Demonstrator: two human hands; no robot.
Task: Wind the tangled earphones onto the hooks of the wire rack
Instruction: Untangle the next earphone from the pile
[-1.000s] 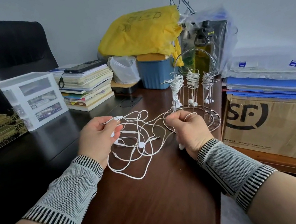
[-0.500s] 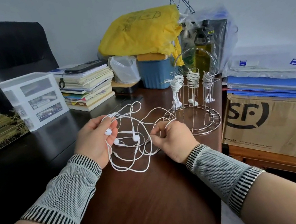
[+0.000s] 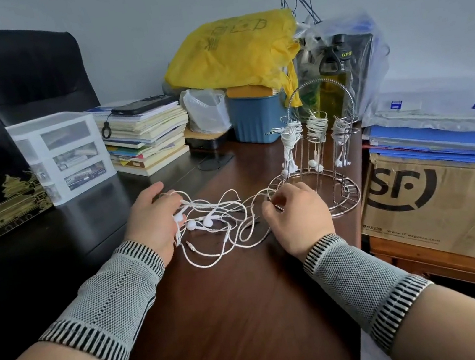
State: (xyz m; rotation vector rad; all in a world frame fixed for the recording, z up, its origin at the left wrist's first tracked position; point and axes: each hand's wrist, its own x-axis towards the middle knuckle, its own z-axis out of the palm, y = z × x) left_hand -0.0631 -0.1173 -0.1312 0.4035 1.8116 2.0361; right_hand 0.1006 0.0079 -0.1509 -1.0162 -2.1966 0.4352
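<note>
Earphones point(image 3: 218, 223) are lying in a white tangle on the brown desk point(image 3: 236, 320), stretched between the two hands, with several buds and a plug showing among the loops. The left hand point(image 3: 152, 221) is gripping the left side of the tangle, fingers curled round a bunch of cords and a bud sitting against its palm edge. The right hand point(image 3: 298, 217) is pinching a cord at the right side of the tangle, fingers bent over it, knuckles just in front of the rack's base ring. Both wrists are wearing grey knit sleeves with striped cuffs.

The rack point(image 3: 320, 160) is standing upright on the desk just beyond the right hand, and three wound bundles of white earphones are hanging from its hooks, buds dangling inside the frame. Behind it, a blue bin point(image 3: 255, 121) is sitting under a yellow bag point(image 3: 234, 49). A stack of books point(image 3: 145, 138) with a phone point(image 3: 143, 105) on top is standing beside a small white drawer unit point(image 3: 60, 151) at the left. A cardboard box point(image 3: 445, 203) is sitting to the right of the rack, with blue folders point(image 3: 441, 141) lying on top.
</note>
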